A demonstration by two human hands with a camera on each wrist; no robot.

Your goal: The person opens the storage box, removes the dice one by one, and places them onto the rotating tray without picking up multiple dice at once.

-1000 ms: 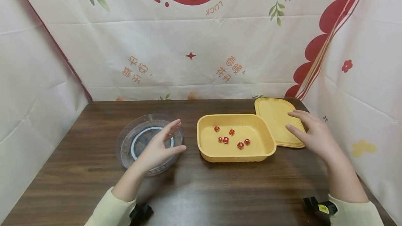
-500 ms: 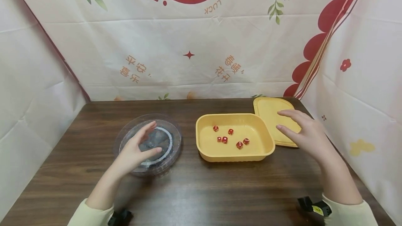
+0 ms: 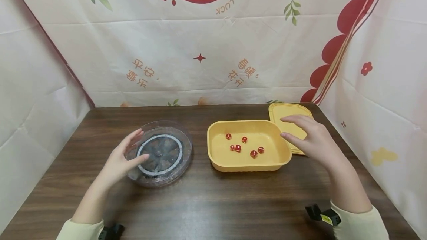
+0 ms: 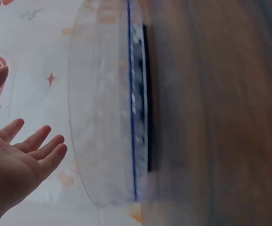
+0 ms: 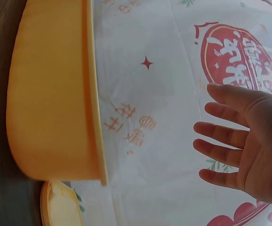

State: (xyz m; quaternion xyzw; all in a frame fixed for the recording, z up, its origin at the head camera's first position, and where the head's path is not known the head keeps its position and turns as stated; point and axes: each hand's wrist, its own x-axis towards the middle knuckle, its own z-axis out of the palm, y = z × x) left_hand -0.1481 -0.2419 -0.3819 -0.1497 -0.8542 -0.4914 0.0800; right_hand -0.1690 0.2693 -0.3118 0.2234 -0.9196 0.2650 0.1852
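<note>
**On the brown tabletop (image 3: 200, 210): clear container (image 3: 185, 161) left, yellow tub (image 3: 248, 168) right**

The left grip (image 3: 117, 163) is spread, holding nothing, near the clear container's left rim. That round piece looks thin, stiff, light and perhaps slippery; its rim seems the best hold. The yellow tub, with six red dice (image 3: 238, 148) inside, is probably light, stiff plastic, best taken by its short ends and carried level, lest the dice roll. Near its right end and the yellow lid (image 3: 290, 110), the right grip (image 3: 315, 140) is spread too, without a load. On the backdrop cloth (image 3: 110, 58), "平安喜乐" and, farther right, "OOD LUCK" can be read.
</note>
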